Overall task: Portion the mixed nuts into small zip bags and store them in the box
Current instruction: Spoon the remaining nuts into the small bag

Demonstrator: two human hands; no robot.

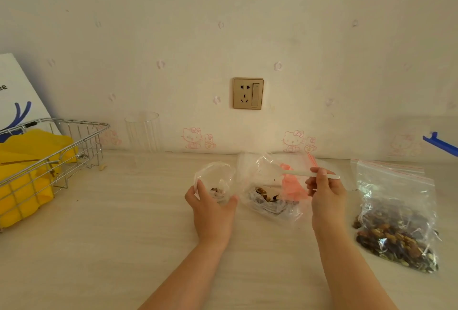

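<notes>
On the bench (124,223) the left hand (210,208) cups the limp, nearly weightless small zip bag (215,181) open by its slippery rim, the sensible hold, while the right hand (324,190) pinches a light, stiff white spoon (297,173) over the floppy supply bag (270,193).

Wire basket (81,136) at nine o'clock on the table (124,223), holding yellow items (27,161). White board (17,91) leaning behind it. Clear cup (142,131) at eleven o'clock. Wall socket (248,93) at twelve. Blue clip (440,145) at three.
</notes>
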